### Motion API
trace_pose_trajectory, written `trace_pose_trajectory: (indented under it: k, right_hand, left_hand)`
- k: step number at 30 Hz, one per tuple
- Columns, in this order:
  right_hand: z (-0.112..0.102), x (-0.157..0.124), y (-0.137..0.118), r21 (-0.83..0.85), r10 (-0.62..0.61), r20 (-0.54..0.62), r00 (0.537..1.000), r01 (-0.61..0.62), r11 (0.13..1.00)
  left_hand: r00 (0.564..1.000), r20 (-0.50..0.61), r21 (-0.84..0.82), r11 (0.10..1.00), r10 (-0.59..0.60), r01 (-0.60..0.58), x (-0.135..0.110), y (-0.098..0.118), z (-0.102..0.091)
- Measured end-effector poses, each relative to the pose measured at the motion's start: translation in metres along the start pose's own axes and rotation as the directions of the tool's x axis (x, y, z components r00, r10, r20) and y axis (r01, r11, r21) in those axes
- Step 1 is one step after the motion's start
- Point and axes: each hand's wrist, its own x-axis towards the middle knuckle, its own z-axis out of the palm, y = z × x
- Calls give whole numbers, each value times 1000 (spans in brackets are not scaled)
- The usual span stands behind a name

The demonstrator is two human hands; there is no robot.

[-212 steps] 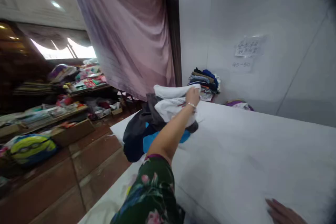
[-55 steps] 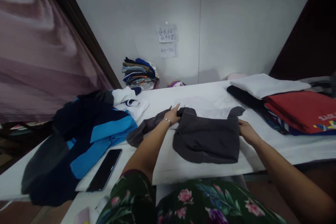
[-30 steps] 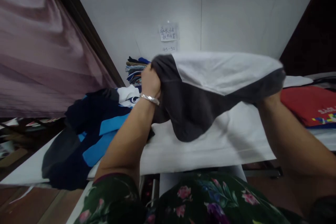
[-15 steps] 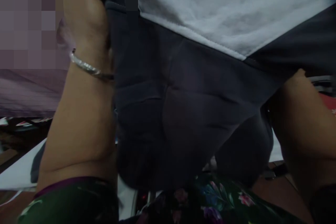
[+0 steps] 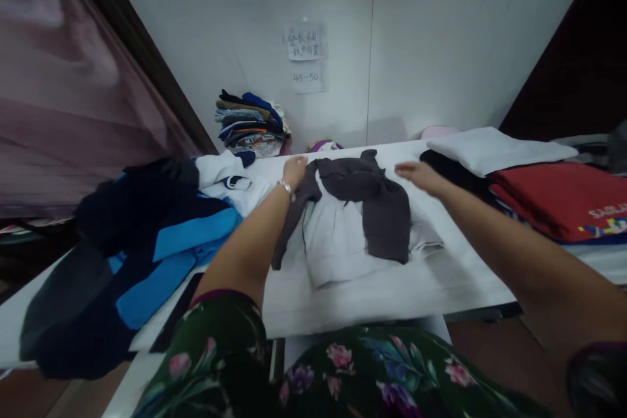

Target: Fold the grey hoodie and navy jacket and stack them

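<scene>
Here on the tabletop [image 5: 465, 287] a grey-and-white top [image 5: 355, 222] is lying spread out in the middle, white body flat, dark grey sleeves and shoulders crossing over it, one sleeve trailing down toward the front edge. The left hand [image 5: 294, 172], a silver bracelet [image 5: 285, 188] on its wrist, is pressing in at the top's upper left, palm down, right by the dark shoulder. The right hand [image 5: 418, 177] is reaching out flat, fingers extended, just beyond the top's right side and not touching it. The hands are well apart, and neither is clamping anything.

To the left, a navy-and-blue jacket [image 5: 161, 235] is sprawling across the tabletop with a white piece [image 5: 220, 176] bunched at its far end, and a dark phone [image 5: 176, 313] is poking out beside it, mostly hidden behind the left forearm. On the right, a folded white cloth [image 5: 494, 150] is sitting next to a folded red garment [image 5: 553, 199] whose white print starts "SA", the rest cut off by the frame. A folded clothes stack [image 5: 249, 124] is leaning at the wall, under a handwritten Chinese note [image 5: 304, 44], too small to read, and a paper [image 5: 307, 78] reading "45-50".
</scene>
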Motion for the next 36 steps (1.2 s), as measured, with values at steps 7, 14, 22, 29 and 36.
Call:
trace_pose_trajectory:
  k: [7,14,22,29,36]
  right_hand:
    - [29,-71,88,-225,-76,32,997,81,971]
    - [20,-84,121,-506,44,-63,997,-70,860]
    - [18,-98,133,-641,44,-104,994,-101,761]
    - [-4,-93,107,-335,212,-63,975,-220,916]
    - [-25,-139,103,-90,128,-8,992,-128,988]
  left_hand:
    - [988,154,267,963,-16,-25,-119,-83,21]
    - [977,175,583,813,-125,-1,-192,-93,4]
    - [905,220,540,818,-363,197,-222,-79,1]
    - [918,237,62,948,-318,312,-206,-81,7]
    - [936,165,143,947,-310,289,-195,-79,-59]
